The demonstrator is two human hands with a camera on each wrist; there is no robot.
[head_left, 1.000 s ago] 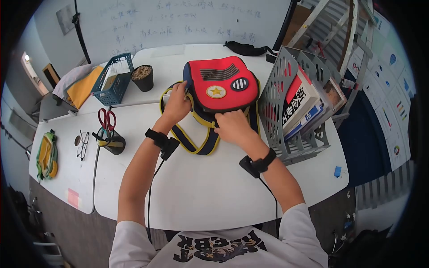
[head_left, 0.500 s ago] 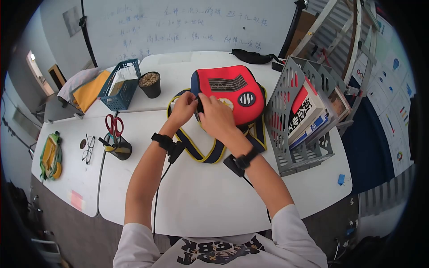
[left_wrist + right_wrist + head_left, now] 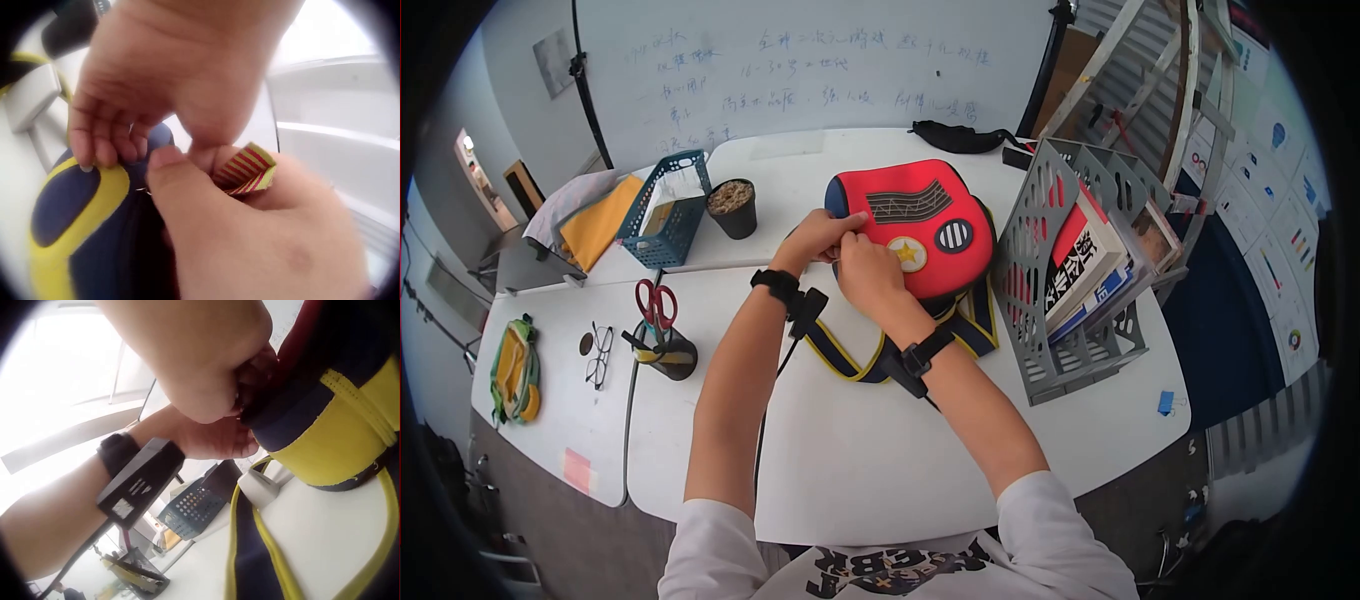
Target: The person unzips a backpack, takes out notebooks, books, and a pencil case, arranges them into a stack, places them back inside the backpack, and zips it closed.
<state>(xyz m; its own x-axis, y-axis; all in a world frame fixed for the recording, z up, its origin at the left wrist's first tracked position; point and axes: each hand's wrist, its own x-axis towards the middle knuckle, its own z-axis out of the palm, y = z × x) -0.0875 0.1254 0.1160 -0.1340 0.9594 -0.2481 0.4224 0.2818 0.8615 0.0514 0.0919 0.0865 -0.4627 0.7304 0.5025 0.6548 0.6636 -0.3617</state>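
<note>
A red child's backpack with navy sides, yellow trim, a star badge and a striped badge lies on the white table. Both hands meet at its left edge. The left hand curls its fingers against the navy and yellow side, gripping the bag there. Close beside it, the right hand is bent with its thumb pressed toward its fingers. A folded striped ribbon tab sticks out from the right hand's pinch. A navy strap with yellow edging loops out in front of the bag.
A grey file rack with books stands just right of the bag. To the left are a potted plant, a blue basket, a pen holder with scissors, glasses and a green-yellow pouch.
The right hand has moved from the bag's front edge leftward to the left hand. The left hand has shifted right onto the bag's left edge. The bag stays on the table.
</note>
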